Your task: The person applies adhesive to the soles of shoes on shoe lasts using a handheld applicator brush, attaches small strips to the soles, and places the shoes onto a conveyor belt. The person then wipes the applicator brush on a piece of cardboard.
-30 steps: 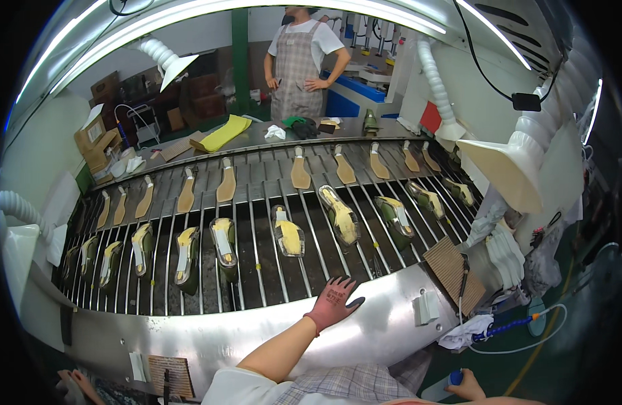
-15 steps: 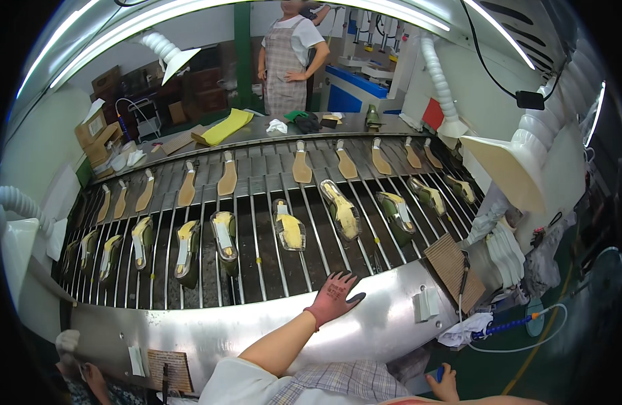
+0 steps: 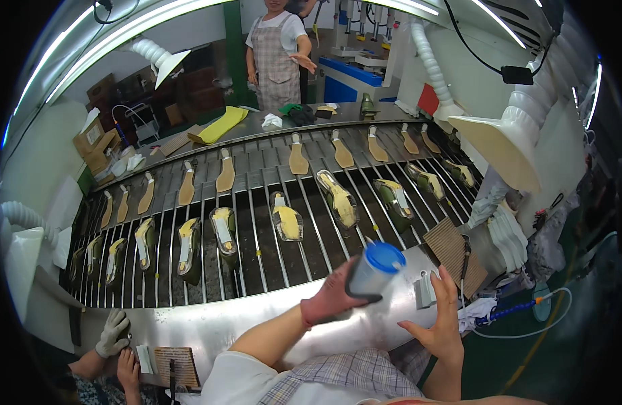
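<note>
My left hand [image 3: 332, 297], in a reddish glove with dark fingertips, is wrapped round a translucent plastic cup [image 3: 370, 278] with a blue lid [image 3: 385, 257]. It holds the cup tilted, above the bare metal front ledge [image 3: 257, 322]. To the right, my bare right hand [image 3: 438, 320] is raised with the fingers apart and nothing in it. Beyond the ledge, green shoe uppers on lasts [image 3: 284, 219], with yellowish patches on their bottoms, lie across metal rods [image 3: 262, 270]. Tan insole-shaped pieces [image 3: 224, 172] lie in a row behind them.
A corrugated board [image 3: 453, 253] leans at the right end of the ledge, below a white fume hood [image 3: 503, 145]. At lower left are another person's gloved hand [image 3: 112, 335] and bare hand [image 3: 128, 370]. A person in a checked apron [image 3: 277, 64] stands beyond the far bench.
My left hand, formerly resting empty by the ledge, now holds the lidded cup. My right hand has risen from the lower right and opened. The other person's hands have moved onto the ledge.
</note>
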`<action>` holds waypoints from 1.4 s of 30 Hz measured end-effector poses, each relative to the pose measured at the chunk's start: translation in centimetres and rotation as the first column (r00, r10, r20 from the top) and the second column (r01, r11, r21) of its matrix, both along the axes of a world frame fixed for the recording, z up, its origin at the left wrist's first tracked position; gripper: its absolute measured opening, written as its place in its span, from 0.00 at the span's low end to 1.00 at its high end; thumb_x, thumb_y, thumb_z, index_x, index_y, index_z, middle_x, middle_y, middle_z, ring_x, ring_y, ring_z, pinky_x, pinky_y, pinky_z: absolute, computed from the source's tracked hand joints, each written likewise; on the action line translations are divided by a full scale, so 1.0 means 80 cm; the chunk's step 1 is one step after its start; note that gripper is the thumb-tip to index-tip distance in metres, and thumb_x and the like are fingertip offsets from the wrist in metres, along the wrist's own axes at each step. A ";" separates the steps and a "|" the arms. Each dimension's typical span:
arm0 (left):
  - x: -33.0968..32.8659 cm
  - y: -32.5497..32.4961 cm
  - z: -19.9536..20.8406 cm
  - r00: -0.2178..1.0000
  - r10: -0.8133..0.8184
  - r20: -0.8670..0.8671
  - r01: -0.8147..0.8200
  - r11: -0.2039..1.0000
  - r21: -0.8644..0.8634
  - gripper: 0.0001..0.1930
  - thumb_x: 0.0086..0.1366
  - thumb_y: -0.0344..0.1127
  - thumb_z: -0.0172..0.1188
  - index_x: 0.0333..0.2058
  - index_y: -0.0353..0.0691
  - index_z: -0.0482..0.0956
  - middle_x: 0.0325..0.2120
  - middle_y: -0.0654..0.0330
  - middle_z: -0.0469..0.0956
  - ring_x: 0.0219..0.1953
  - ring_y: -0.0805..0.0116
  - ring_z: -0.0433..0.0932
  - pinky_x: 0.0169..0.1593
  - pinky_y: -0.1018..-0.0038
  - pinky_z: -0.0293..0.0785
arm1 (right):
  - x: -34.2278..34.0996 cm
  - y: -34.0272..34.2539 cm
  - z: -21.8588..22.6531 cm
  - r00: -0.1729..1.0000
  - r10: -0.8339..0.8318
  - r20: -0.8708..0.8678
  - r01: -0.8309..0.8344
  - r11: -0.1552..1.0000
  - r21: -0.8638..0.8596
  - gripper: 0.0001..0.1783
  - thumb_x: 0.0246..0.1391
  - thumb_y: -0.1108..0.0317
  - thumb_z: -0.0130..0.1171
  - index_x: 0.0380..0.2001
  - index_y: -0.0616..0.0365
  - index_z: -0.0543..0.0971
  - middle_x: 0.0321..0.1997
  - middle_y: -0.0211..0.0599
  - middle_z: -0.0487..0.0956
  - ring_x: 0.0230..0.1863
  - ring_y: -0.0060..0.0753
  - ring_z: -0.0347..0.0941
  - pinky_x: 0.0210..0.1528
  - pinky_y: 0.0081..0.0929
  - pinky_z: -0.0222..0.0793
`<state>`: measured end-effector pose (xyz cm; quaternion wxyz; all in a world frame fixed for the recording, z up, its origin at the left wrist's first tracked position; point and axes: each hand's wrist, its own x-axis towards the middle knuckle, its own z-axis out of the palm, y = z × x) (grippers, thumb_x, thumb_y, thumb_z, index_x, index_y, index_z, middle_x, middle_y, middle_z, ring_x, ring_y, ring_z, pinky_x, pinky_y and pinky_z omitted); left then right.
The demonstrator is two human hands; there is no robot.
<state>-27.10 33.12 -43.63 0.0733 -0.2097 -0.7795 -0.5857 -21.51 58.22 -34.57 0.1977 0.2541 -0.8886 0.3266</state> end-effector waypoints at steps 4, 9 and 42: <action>-0.130 -0.137 0.013 0.822 0.568 -0.036 -0.540 0.798 0.266 0.34 0.49 0.36 0.72 0.54 0.32 0.68 0.45 0.47 0.79 0.48 0.55 0.80 0.52 0.63 0.74 | -0.001 -0.002 -0.030 0.970 0.080 0.230 -0.068 0.996 -0.059 0.26 0.48 0.66 0.70 0.51 0.62 0.77 0.60 0.49 0.71 0.58 0.46 0.71 0.60 0.36 0.67; -0.302 -0.264 0.035 0.529 0.836 -0.146 -0.847 0.530 -0.035 0.36 0.47 0.42 0.75 0.52 0.30 0.71 0.46 0.47 0.79 0.48 0.55 0.79 0.52 0.65 0.74 | 0.009 -0.018 -0.119 0.834 0.118 0.539 -0.064 0.991 -0.117 0.13 0.52 0.66 0.66 0.39 0.61 0.82 0.37 0.45 0.82 0.37 0.38 0.80 0.39 0.29 0.75; -0.535 -0.279 0.077 0.347 0.938 -0.010 -0.883 0.331 0.334 0.44 0.50 0.53 0.72 0.56 0.24 0.66 0.49 0.40 0.75 0.53 0.43 0.74 0.58 0.61 0.69 | 0.020 -0.050 -0.231 0.970 -0.048 0.237 0.097 0.975 -0.201 0.04 0.50 0.69 0.67 0.25 0.56 0.83 0.17 0.32 0.80 0.16 0.24 0.77 0.18 0.20 0.68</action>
